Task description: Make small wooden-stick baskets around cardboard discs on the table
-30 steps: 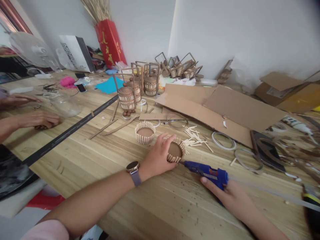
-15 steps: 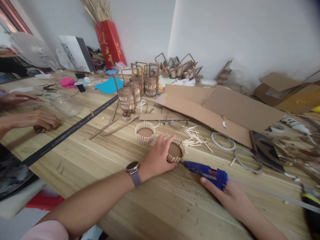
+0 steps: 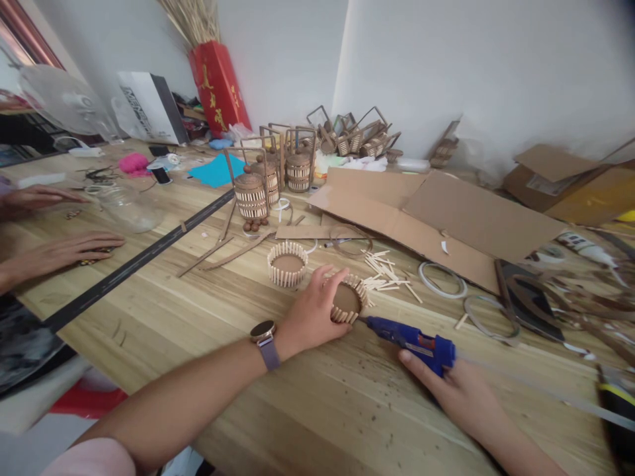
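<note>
My left hand (image 3: 312,309), with a watch at the wrist, grips the rim of a small round basket (image 3: 347,301) edged with short wooden sticks around a brown base. A blue glue gun (image 3: 414,340) is held in my right hand (image 3: 459,390); its nozzle points at the near right side of the basket, touching it or nearly so. Behind my left hand stands a second round stick basket (image 3: 288,263). Loose wooden sticks (image 3: 387,271) lie in a pile just beyond the held basket.
Lidded baskets with handles (image 3: 252,195) stand at the back, brown beads before them. A flattened cardboard box (image 3: 407,205) spreads across the rear right. White tape rings (image 3: 442,279) and pliers (image 3: 615,403) lie right. At left, another person's hands (image 3: 74,254) rest beyond a black strip (image 3: 143,258).
The glue gun has shifted slightly to the right in my right hand. My left hand and the basket stay in place. The other person's near hand has flattened out.
</note>
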`<state>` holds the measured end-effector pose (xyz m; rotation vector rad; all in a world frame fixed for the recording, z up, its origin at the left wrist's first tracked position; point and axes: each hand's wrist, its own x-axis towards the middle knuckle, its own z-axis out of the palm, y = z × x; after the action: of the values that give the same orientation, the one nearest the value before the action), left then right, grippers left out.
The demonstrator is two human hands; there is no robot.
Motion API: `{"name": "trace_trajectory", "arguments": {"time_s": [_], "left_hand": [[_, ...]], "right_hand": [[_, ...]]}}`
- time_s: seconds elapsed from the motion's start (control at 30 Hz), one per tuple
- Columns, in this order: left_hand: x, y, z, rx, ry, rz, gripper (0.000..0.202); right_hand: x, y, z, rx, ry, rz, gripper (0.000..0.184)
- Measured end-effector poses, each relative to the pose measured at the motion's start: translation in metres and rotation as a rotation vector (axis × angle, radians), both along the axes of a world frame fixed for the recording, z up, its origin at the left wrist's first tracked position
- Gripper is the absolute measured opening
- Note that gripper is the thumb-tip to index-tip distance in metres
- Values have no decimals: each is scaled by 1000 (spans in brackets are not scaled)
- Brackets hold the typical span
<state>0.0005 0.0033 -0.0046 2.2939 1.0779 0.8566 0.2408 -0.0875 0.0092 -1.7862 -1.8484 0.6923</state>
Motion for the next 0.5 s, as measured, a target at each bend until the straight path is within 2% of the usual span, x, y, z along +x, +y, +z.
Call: {"name": "trace_trajectory", "arguments": {"time_s": [0.07,0.17,0.27,0.37,0.43,0.5], "left_hand": [[0,0,1,-6,3,-4,94],[0,0,2,-12,7,-5,96],[0,0,2,-16,13,1,96],[0,1,1,-5,13,-2,95],[0,1,0,3,11,-3,94],[0,0,-1,3,10,-2,94]], "right_hand": [[1,-1,2,-38,73,-66,51],[6,-5,9,-236,222,-100,58],[10,-8,17,-487,398,-6,66],[9,-10,24,-685,422,156,71],[7,-11,27,-732,365,220,73],[7,-12,32,-732,283,226,72]]}}
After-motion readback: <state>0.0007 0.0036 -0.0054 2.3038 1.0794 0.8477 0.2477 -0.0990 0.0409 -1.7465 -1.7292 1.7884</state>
